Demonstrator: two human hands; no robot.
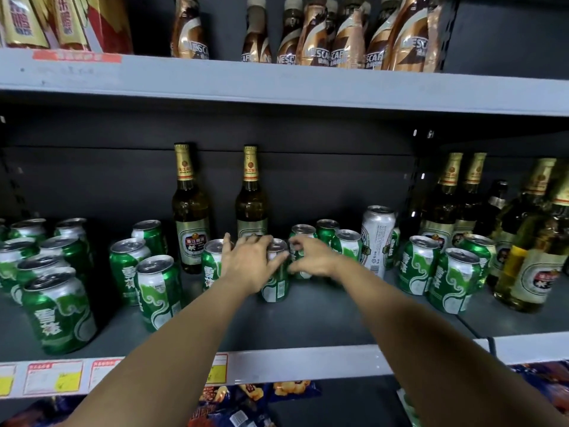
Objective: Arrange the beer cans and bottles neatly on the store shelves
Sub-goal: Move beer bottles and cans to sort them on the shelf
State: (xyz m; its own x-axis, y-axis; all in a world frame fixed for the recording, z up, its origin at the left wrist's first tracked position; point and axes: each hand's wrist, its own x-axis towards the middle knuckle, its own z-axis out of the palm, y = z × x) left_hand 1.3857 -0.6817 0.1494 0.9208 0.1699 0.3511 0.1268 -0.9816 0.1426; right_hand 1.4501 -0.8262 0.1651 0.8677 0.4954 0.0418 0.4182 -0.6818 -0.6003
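Note:
Green beer cans and brown beer bottles stand scattered on the middle shelf. My left hand grips a green can from its left side, fingers spread over the top. Just left of it stands another green can. My right hand curls its fingers and thumb around a second green can just behind and to the right. Two tall bottles stand behind my hands. A tall silver can stands to the right.
Several green cans crowd the shelf's left end, and two more stand right, beside a cluster of bottles. Coffee bottles line the shelf above. Snack bags lie on the shelf below. Price tags hang on the front edge.

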